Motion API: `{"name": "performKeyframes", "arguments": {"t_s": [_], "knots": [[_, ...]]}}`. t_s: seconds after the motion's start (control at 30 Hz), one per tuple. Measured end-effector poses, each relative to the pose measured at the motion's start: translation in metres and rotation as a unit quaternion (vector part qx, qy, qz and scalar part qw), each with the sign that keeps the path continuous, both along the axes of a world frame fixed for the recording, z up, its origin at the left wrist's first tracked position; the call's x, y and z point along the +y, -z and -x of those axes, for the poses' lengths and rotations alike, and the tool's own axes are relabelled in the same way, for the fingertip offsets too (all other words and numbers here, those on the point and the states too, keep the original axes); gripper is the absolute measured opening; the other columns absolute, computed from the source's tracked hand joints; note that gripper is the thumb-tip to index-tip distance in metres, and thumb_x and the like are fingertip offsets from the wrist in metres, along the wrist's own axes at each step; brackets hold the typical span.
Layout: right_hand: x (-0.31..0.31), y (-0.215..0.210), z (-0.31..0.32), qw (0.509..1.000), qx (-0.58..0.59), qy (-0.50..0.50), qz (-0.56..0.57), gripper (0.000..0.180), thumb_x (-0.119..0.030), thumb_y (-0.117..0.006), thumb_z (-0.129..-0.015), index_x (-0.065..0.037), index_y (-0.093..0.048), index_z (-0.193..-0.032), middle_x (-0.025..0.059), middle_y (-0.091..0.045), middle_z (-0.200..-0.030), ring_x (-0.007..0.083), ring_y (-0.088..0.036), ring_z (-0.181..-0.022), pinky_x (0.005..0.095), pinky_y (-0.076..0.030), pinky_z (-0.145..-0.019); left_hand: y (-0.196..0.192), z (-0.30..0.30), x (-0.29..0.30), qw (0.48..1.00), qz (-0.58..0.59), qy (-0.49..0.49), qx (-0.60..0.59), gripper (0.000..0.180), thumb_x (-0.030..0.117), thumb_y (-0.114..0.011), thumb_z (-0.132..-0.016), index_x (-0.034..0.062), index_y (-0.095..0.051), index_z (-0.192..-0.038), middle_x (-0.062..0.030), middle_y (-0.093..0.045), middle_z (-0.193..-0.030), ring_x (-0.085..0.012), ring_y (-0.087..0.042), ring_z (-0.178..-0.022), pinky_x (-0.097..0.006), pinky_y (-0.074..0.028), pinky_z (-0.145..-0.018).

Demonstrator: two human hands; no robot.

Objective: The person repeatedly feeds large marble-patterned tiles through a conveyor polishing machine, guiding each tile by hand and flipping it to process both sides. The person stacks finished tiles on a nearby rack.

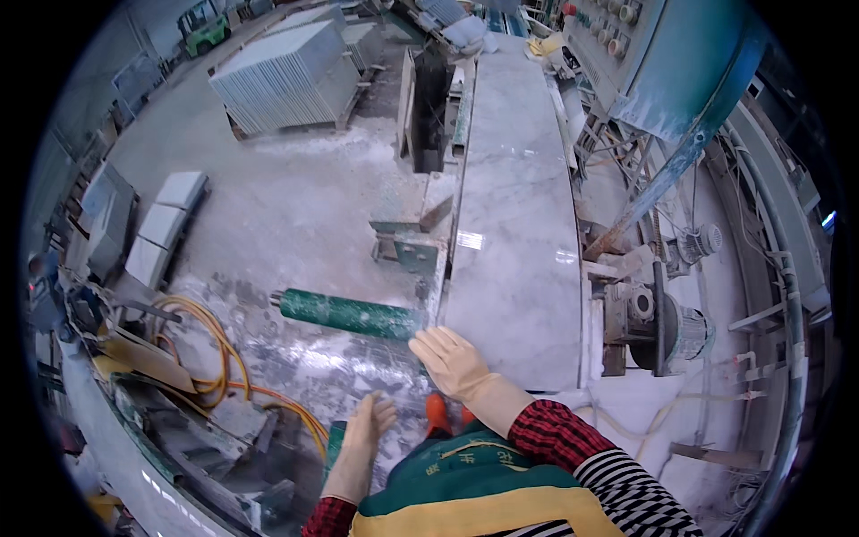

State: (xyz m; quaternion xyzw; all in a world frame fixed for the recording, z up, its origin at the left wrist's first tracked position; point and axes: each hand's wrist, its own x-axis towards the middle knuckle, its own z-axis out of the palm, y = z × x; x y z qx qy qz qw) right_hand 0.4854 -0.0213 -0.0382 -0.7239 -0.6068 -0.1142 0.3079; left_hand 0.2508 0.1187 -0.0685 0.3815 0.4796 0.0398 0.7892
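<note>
My right hand point(452, 362), in a cream rubber glove, reaches across my front with its fingers stretched out. Its fingertips are at the right end of a green roller point(349, 313), by the near left corner of a long pale marble slab point(514, 233); whether they touch either cannot be made out. Lower and to the left, my left hand point(367, 425), gloved alike, hangs in front of my green and yellow apron point(474, 479). Its fingers are loosely bent and nothing shows in them. A green piece point(334, 443) shows beside that wrist.
Yellow and orange hoses point(219, 358) loop over the wet floor at left. A motor point(684, 327) and a blue steel post point(658, 188) stand right of the slab. Stacked slabs point(282, 80) stand at the back, with a green forklift point(204, 31) beyond. My orange boots point(437, 413) are below.
</note>
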Motion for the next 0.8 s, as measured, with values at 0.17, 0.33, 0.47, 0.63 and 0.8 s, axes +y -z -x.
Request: {"name": "performKeyframes", "arguments": {"t_s": [0.17, 0.33, 0.47, 0.63, 0.8], "knots": [[-0.014, -0.009, -0.007, 0.998, 0.025, 0.011, 0.051, 0.047, -0.013, -0.062, -0.084, -0.001, -0.063, -0.129, 0.0174, -0.065, -0.131, 0.0353, -0.061, -0.122, 0.0461, -0.048, -0.109, 0.025, 0.018, -0.012, 0.999, -0.010, -0.052, 0.003, 0.064, 0.047, -0.057, -0.105, 0.0017, -0.046, -0.149, -0.0199, -0.062, -0.139, -0.0289, -0.064, -0.120, -0.039, -0.054, -0.100], [-0.064, 0.005, -0.029, 0.998, -0.037, 0.051, 0.000, 0.037, -0.011, -0.061, -0.087, -0.001, -0.067, -0.122, 0.0195, -0.069, -0.123, 0.0382, -0.065, -0.115, 0.0472, -0.050, -0.104, -0.008, 0.016, -0.023, 0.996, -0.066, -0.059, -0.024, 0.064, 0.045, -0.061, -0.102, 0.0006, -0.050, -0.146, -0.0210, -0.062, -0.138, -0.0289, -0.065, -0.121, -0.038, -0.054, -0.102], [-0.120, -0.002, -0.050, 0.995, -0.047, 0.087, 0.015, 0.036, -0.009, -0.062, -0.087, -0.001, -0.068, -0.121, 0.0203, -0.070, -0.121, 0.0390, -0.066, -0.114, 0.0481, -0.050, -0.104, -0.013, 0.038, -0.044, 0.991, -0.065, -0.117, 0.000, 0.063, 0.043, -0.060, -0.102, -0.0002, -0.049, -0.147, -0.0219, -0.059, -0.142, -0.0293, -0.063, -0.124, -0.040, -0.053, -0.106], [-0.169, -0.014, -0.067, 0.993, -0.054, 0.107, 0.017, 0.033, -0.004, -0.062, -0.086, 0.000, -0.068, -0.118, 0.0199, -0.071, -0.116, 0.0395, -0.066, -0.110, 0.0479, -0.050, -0.103, -0.023, 0.083, -0.090, 0.986, -0.094, -0.137, 0.031, 0.069, 0.043, -0.054, -0.106, -0.0039, -0.039, -0.155, -0.0249, -0.054, -0.149, -0.0325, -0.058, -0.131, -0.041, -0.049, -0.111], [-0.183, -0.005, -0.077, 0.992, -0.084, 0.084, -0.036, 0.028, -0.003, -0.062, -0.084, 0.001, -0.066, -0.112, 0.0194, -0.069, -0.108, 0.0404, -0.064, -0.099, 0.0463, -0.051, -0.095, -0.028, 0.149, -0.144, 0.972, -0.095, -0.209, 0.050, 0.066, 0.042, -0.053, -0.107, -0.0025, -0.041, -0.154, -0.0239, -0.054, -0.149, -0.0322, -0.060, -0.129, -0.042, -0.050, -0.109]]}}
